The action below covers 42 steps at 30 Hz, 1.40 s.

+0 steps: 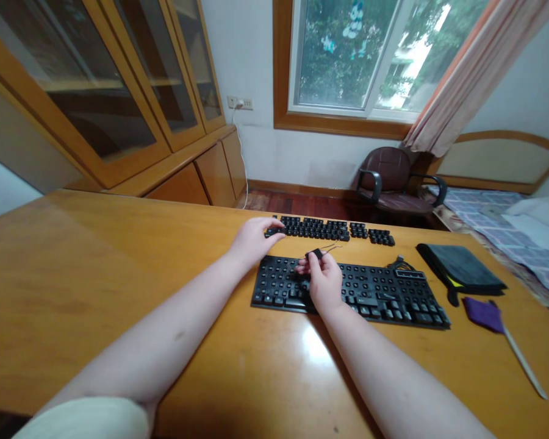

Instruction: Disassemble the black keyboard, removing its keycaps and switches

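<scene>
My right hand (326, 283) is closed on a keycap puller (314, 253), a small black handle with thin wire prongs pointing right. It is above the keyboard (368, 286), a black one with many bare switch stems in its upper part and keycaps along its lower and right parts. Beyond the keyboard, loose black keycaps (315, 227) lie in rows. My left hand (254, 239) is at the left end of these rows, thumb and fingers curled around a black keycap (273, 231). The palm side of both hands is partly hidden.
A dark folded cloth (460, 268) lies right of the keyboard, near a purple cloth piece (484, 314) with a thin pale stick (524, 360). The keyboard's coiled cable (400, 263) rests at its back edge. Past the wooden desk (96, 292) stands an armchair (388, 177).
</scene>
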Motion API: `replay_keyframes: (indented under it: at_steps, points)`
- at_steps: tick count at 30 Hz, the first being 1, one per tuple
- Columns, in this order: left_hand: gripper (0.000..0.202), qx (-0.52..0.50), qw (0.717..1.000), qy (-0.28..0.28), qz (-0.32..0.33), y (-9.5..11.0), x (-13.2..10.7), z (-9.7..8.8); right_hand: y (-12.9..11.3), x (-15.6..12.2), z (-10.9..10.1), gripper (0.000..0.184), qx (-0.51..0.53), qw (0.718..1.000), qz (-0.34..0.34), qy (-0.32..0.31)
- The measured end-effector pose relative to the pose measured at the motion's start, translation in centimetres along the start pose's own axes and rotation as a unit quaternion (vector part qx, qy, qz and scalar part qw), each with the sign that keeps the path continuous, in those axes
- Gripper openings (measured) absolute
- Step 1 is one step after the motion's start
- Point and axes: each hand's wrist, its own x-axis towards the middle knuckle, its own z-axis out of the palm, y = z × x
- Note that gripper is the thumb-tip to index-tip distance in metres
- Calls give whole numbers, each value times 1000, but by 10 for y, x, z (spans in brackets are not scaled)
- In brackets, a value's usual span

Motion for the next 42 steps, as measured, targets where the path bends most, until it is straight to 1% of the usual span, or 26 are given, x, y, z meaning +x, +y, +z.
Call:
replay_keyframes:
  at_steps: [1, 2, 4, 8, 11, 19, 24, 28, 30, 33, 42]
  points:
    - [19, 39, 998, -12, 43, -5, 11, 2, 0, 0, 0, 29, 2, 1000, -1, 1]
    - [18, 76, 995, -22, 68, -10, 20, 7, 0, 0, 0, 29, 3, 1000, -3, 1]
    - [19, 127, 987, -46, 84, -22, 29, 18, 0, 0, 0, 28, 1, 1000, -8, 3]
    - [22, 156, 977, -99, 108, -42, 26, 41, 0, 0, 0, 28, -6, 1000, -13, 3]
    - [24, 150, 977, -117, 98, -50, 20, 49, -1, 0, 0, 27, -11, 1000, -12, 4]
    - [27, 134, 979, -128, 83, -56, 22, 52, -2, -1, 0, 26, -11, 1000, -11, 4]
    - [32, 128, 979, -137, 80, -58, 21, 50, -1, 0, 0, 27, -23, 1000, -15, 3]
    - [23, 120, 977, -149, 92, -58, 22, 48, -3, -1, 0, 27, -26, 1000, -13, 3]
    - [17, 122, 977, -144, 98, -57, 24, 48, -3, -1, 0, 27, -25, 1000, -13, 1]
    - [15, 126, 978, -129, 103, -57, 25, 50, -3, 0, 0, 27, -20, 1000, -13, -1]
    - [13, 150, 982, -90, 74, -53, 26, 54, -1, -1, 0, 25, -8, 1000, -18, -10]
